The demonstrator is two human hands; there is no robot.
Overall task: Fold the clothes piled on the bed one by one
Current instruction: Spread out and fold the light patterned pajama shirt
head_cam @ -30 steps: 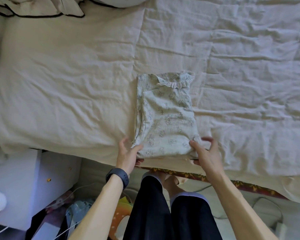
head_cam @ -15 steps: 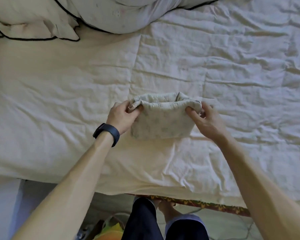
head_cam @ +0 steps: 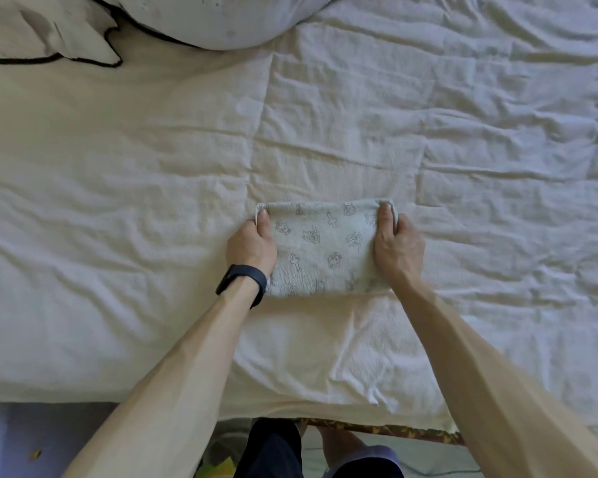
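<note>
Lying on the rumpled cream bed [head_cam: 118,201], well in from its near edge, the folded garment [head_cam: 325,250] is a compact, pale grey-green rectangle printed with small line-drawn cartoon faces and crosses. Its long axis runs left to right, parallel to the bed's near edge. The far edge is a soft, rounded fold, and the near edge lies flat on the sheet. Both hands hold that far edge. The left hand [head_cam: 251,244], with a dark wristband [head_cam: 242,277] behind it, pinches the far-left corner with the thumb on top. The right hand [head_cam: 397,248] pinches the far-right corner the same way. The fingers of both are curled around the cloth. A white pillow [head_cam: 221,19] sits at the far side.
</note>
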